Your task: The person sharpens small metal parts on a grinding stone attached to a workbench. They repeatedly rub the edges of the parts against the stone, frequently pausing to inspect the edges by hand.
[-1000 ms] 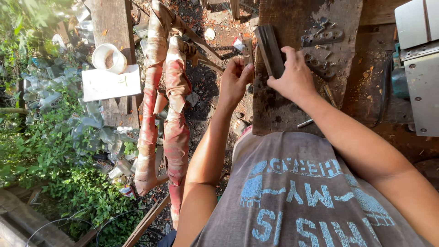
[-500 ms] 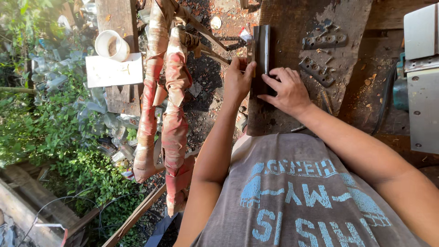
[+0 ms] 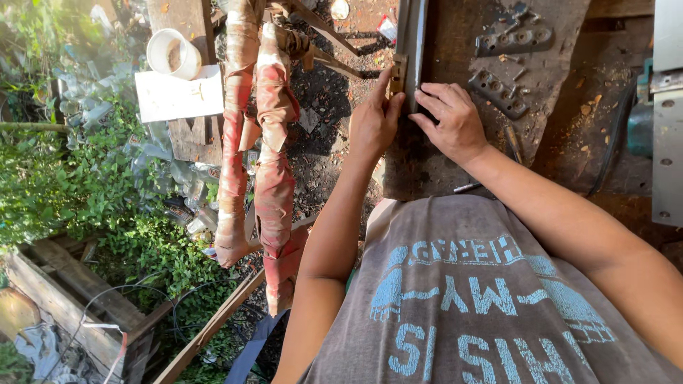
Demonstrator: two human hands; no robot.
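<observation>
A long dark metal bar (image 3: 410, 28) lies upright along the left side of a worn wooden workbench (image 3: 455, 163). My left hand (image 3: 375, 124) pinches a small brass-coloured fitting (image 3: 397, 73) on the bar's left edge. My right hand (image 3: 449, 121) rests on the bench beside it, with its fingertips pressed on the lower end of the bar. Both forearms reach forward over my grey printed shirt.
Two toothed metal plates (image 3: 514, 37) and a pencil-like tool (image 3: 514, 144) lie on the bench. A grey machine (image 3: 665, 114) stands at the right. Left of the bench hang red cloth-wrapped poles (image 3: 256, 142), a white cup (image 3: 172, 52) on a plank, green plants and wooden crates.
The view has drifted, so the bench and hands sit lower in frame. My right hand has slid down from gripping the bar's end to pressing its lower part; my left hand closed onto the fitting.
</observation>
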